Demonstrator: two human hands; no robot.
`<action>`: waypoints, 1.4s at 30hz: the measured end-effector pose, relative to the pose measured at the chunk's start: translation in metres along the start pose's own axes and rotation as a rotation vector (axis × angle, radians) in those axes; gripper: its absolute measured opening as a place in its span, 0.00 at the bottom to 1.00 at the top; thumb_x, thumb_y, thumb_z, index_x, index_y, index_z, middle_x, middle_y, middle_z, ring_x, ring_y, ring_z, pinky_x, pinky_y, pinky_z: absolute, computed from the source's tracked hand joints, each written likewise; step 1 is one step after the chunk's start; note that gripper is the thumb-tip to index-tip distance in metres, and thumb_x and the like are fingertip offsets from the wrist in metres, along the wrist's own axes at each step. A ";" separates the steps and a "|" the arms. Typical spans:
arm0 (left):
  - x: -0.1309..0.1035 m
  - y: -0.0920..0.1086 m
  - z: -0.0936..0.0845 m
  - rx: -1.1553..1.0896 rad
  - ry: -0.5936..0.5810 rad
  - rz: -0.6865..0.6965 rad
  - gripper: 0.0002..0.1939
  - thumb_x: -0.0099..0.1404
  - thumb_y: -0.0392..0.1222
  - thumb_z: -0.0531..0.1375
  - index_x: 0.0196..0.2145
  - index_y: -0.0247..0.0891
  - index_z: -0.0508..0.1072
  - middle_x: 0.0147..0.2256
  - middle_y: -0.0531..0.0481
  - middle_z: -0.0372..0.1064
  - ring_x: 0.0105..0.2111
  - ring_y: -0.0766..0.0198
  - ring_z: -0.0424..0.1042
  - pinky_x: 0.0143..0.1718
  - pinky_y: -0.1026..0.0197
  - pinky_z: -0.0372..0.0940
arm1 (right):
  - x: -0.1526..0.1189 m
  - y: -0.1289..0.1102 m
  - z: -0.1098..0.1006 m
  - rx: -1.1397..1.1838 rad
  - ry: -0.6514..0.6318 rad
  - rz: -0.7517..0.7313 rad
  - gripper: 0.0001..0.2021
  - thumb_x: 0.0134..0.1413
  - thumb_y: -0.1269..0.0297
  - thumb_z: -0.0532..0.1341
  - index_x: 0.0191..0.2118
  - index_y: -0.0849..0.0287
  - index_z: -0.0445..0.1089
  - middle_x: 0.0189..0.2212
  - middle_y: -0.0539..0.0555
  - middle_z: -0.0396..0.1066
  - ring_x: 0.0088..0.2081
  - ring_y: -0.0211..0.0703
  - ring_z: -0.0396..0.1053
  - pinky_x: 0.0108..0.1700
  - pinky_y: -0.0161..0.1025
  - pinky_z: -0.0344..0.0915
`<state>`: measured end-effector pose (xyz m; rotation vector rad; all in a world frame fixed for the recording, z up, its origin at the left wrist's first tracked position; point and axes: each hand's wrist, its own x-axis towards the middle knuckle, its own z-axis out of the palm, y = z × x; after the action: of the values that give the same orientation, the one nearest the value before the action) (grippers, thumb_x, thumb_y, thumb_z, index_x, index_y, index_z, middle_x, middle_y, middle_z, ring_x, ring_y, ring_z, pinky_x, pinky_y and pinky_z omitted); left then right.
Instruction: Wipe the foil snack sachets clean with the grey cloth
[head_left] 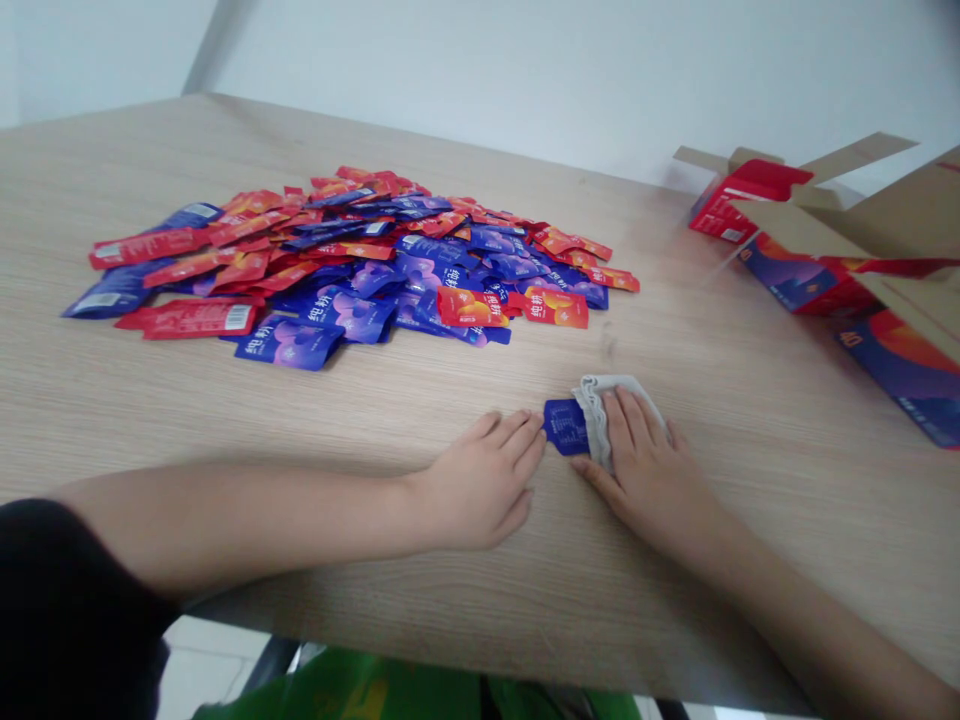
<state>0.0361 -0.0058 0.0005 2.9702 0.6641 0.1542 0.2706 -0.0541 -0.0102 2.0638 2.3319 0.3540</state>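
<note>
On the table in front of me lies a flat dark-blue sachet (564, 427) with small white print. Its right part is hidden under a folded light-grey cloth (596, 415). My right hand (643, 460) presses on this cloth, fingers over the top and thumb out to the left by the sachet's lower edge. From the left, my left hand (487, 482) reaches in with its fingers stretched out, the fingertips touching the sachet's left end. Beyond both hands spreads a large heap of sachets, red-orange ones (555, 307) mixed with blue-purple ones (289, 342).
Opened cardboard boxes stand along the right side: a small red box (739, 200) at the back, then larger blue, orange and red boxes (904, 375) with raised flaps. A pale wall (525, 80) rises behind the wooden table (187, 410).
</note>
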 end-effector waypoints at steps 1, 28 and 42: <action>0.000 0.000 0.000 0.000 0.001 0.000 0.30 0.68 0.46 0.50 0.62 0.23 0.58 0.65 0.32 0.52 0.65 0.46 0.52 0.62 0.45 0.49 | 0.000 0.000 0.000 -0.003 -0.009 0.003 0.43 0.63 0.39 0.38 0.67 0.75 0.49 0.66 0.72 0.50 0.67 0.63 0.48 0.61 0.61 0.51; 0.000 -0.001 0.001 0.005 0.025 0.011 0.28 0.68 0.45 0.51 0.60 0.24 0.61 0.63 0.32 0.56 0.64 0.45 0.53 0.61 0.46 0.50 | 0.010 -0.031 -0.009 0.131 0.019 -0.180 0.32 0.65 0.49 0.45 0.67 0.67 0.51 0.67 0.67 0.49 0.68 0.58 0.44 0.62 0.62 0.47; 0.001 0.000 -0.001 -0.009 -0.001 -0.009 0.30 0.68 0.45 0.50 0.63 0.23 0.57 0.65 0.31 0.52 0.64 0.45 0.52 0.62 0.45 0.49 | 0.018 -0.007 -0.003 0.137 -0.015 -0.055 0.27 0.67 0.56 0.43 0.67 0.63 0.51 0.66 0.64 0.53 0.66 0.56 0.50 0.60 0.59 0.54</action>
<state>0.0366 -0.0058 0.0016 2.9576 0.6743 0.1546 0.2612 -0.0375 -0.0056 2.0444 2.4633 0.1820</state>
